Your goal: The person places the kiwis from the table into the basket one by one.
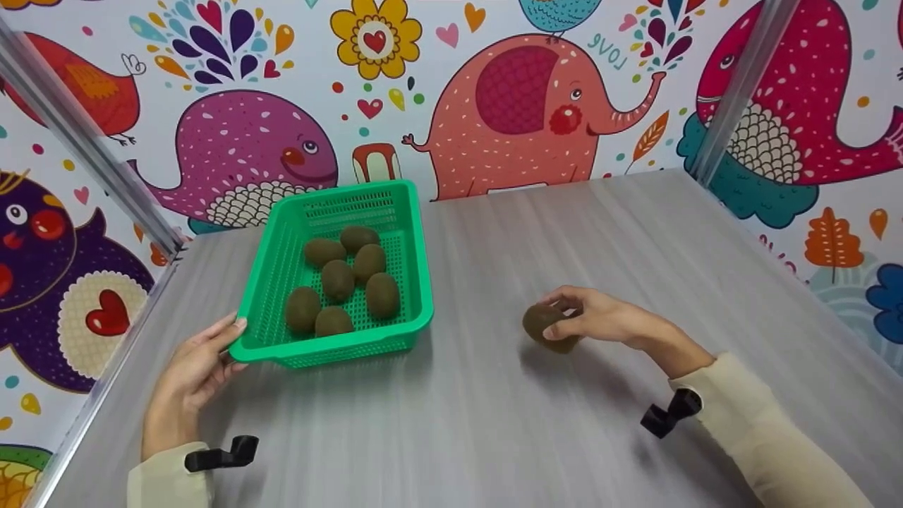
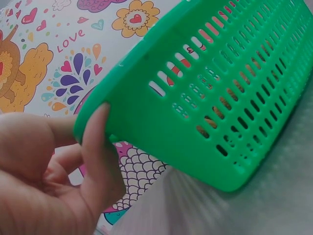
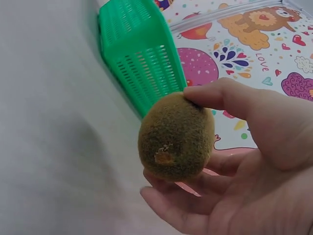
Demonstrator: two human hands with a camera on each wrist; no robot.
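Note:
A green plastic basket (image 1: 331,349) with slotted walls stands on the left of the table, several brown kiwis (image 1: 338,281) lying on its floor. My left hand (image 1: 194,370) grips the basket's near left corner, the thumb on one side of the rim and fingers on the other, as the left wrist view shows. To the right of the basket, my right hand (image 1: 600,317) holds a single kiwi (image 3: 176,137) between thumb and fingers, over the tabletop. One end of this fuzzy fruit faces the right wrist camera.
The grey wood-grain table (image 1: 465,423) runs back to a wall (image 1: 451,92) printed with cartoon animals. Metal posts (image 1: 741,99) rise at the table's back corners. Each sleeve carries a black wrist mount (image 1: 222,455).

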